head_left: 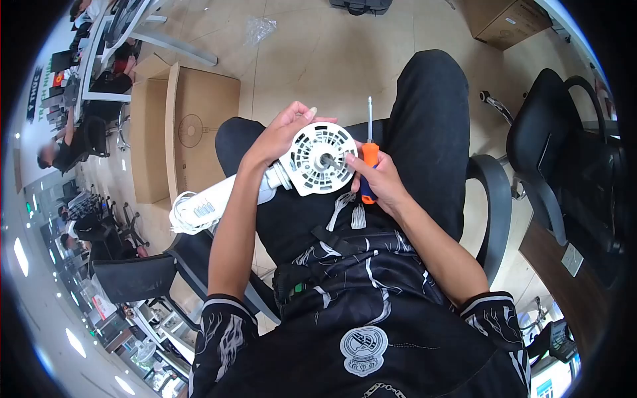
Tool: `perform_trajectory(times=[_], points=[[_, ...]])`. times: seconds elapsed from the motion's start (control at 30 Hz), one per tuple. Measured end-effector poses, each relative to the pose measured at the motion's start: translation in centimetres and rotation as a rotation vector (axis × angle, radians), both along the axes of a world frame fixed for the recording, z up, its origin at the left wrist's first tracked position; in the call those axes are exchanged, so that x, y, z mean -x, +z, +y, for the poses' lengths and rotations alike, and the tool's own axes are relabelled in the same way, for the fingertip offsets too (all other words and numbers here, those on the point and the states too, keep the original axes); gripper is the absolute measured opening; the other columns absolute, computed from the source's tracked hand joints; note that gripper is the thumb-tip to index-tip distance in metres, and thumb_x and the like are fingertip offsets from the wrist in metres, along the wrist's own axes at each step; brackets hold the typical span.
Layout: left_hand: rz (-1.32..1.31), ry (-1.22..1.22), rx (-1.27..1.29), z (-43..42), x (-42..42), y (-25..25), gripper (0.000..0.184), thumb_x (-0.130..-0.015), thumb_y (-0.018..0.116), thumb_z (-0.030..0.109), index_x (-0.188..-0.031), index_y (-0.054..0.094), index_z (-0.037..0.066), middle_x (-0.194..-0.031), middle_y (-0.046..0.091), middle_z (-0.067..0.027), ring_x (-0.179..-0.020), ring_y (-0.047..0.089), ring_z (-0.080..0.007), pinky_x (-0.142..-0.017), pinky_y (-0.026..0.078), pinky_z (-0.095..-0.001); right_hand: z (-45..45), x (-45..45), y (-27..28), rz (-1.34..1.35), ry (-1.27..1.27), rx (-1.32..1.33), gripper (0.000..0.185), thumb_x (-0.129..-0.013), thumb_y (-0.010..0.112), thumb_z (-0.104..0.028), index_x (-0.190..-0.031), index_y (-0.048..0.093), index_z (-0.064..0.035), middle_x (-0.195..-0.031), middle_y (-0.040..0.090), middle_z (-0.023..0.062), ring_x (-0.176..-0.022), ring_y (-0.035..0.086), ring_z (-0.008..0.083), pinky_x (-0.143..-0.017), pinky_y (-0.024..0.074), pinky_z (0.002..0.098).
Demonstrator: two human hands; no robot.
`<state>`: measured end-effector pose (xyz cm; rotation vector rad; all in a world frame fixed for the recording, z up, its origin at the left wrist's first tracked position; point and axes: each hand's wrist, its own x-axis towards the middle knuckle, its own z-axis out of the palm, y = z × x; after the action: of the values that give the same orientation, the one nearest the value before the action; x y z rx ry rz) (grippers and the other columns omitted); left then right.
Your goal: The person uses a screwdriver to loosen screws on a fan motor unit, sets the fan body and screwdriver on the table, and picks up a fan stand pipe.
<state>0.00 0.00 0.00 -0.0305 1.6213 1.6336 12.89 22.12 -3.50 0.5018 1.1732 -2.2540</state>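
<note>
A white fan motor head (306, 179) with a round slotted face rests over my lap, its metal shaft (328, 160) sticking out of the middle. My left hand (286, 132) is closed around the upper left rim of this head. From the head, a white fan stand body (215, 204) with buttons and a coiled white cord (186, 211) reaches down to the left, passing under my left forearm. My right hand (383, 180) holds an orange and blue screwdriver (369, 154), blade pointing away from me. The right thumb and fingertips are at the shaft; whether they grip it I cannot tell.
An open cardboard box (209, 99) with a fan drawing stands at the left on the tiled floor. Clear plastic wrap (260, 30) and a black bag (361, 5) lie ahead. Black office chairs (547, 146) stand on both sides. Other people (63, 149) sit at desks far left.
</note>
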Motion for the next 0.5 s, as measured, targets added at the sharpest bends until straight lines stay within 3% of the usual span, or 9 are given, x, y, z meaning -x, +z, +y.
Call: perform_trajectory(times=[0.1, 0.17, 0.23, 0.3, 0.33, 0.5], points=[[-0.079, -0.017, -0.025, -0.3, -0.3, -1.4, 0.025, -0.114, 0.053, 0.031, -0.112, 0.048, 0.007, -0.136, 0.07, -0.0275, -0.114, 0.072, -0.0198, -0.095, 0.057, -0.03, -1.5, -1.5, 0.0, -0.131, -0.143, 0.018, 0.062, -0.1, 0.079, -0.032, -0.149, 0.058, -0.0012, -0.093, 0.072, 0.0029, -0.059, 0.061, 0.007, -0.055, 0.0515, 0.0239], [-0.068, -0.017, 0.042, -0.2, 1.4, -1.7, 0.023, -0.114, 0.054, 0.029, -0.11, 0.048, 0.007, -0.136, 0.07, -0.0281, -0.112, 0.072, -0.0193, -0.093, 0.058, -0.0299, -2.6, -0.3, -0.4, -0.175, -0.221, -0.04, 0.054, -0.101, 0.076, -0.039, -0.137, 0.064, 0.0004, -0.093, 0.072, 0.0037, -0.061, 0.065, 0.0084, -0.056, 0.0557, 0.0259], [-0.073, -0.003, 0.043, -0.5, 1.9, -1.7, 0.022, -0.113, 0.055, 0.028, -0.11, 0.049, 0.007, -0.135, 0.07, -0.028, -0.11, 0.073, -0.0188, -0.093, 0.058, -0.0296, -3.6, -0.1, 0.5, -0.327, -0.15, -0.02, 0.063, -0.099, 0.071, -0.06, -0.12, 0.064, -0.0007, -0.091, 0.071, 0.0083, -0.064, 0.07, 0.0137, -0.061, 0.063, 0.0305], [-0.149, 0.021, 0.014, -0.6, 2.4, -2.9, 0.018, -0.113, 0.056, 0.026, -0.11, 0.053, 0.008, -0.12, 0.076, -0.0146, -0.103, 0.073, -0.0141, -0.089, 0.059, -0.0282, -3.6, -0.8, 0.6, -0.308, -0.111, -0.059, 0.066, -0.099, 0.069, -0.063, -0.12, 0.062, -0.0015, -0.089, 0.07, 0.0089, -0.061, 0.069, 0.0139, -0.057, 0.0612, 0.0298], [-0.133, -0.014, 0.041, -0.8, 3.0, -3.4, 0.019, -0.112, 0.058, 0.027, -0.109, 0.054, 0.008, -0.116, 0.076, -0.0122, -0.101, 0.072, -0.0126, -0.088, 0.058, -0.0273, -3.6, -0.7, 0.5, -0.304, -0.11, -0.055, 0.066, -0.099, 0.069, -0.063, -0.12, 0.062, -0.0015, -0.089, 0.07, 0.0089, -0.061, 0.069, 0.0139, -0.057, 0.0612, 0.0298], [-0.076, -0.059, 0.091, -0.3, 2.7, -3.1, 0.02, -0.112, 0.058, 0.027, -0.11, 0.053, 0.008, -0.112, 0.075, -0.0112, -0.098, 0.072, -0.0123, -0.086, 0.059, -0.028, -2.9, -0.9, 0.3, -0.303, -0.104, 0.032, 0.062, -0.1, 0.069, -0.062, -0.118, 0.06, -0.0025, -0.088, 0.069, 0.0076, -0.057, 0.066, 0.0123, -0.054, 0.0579, 0.0277]])
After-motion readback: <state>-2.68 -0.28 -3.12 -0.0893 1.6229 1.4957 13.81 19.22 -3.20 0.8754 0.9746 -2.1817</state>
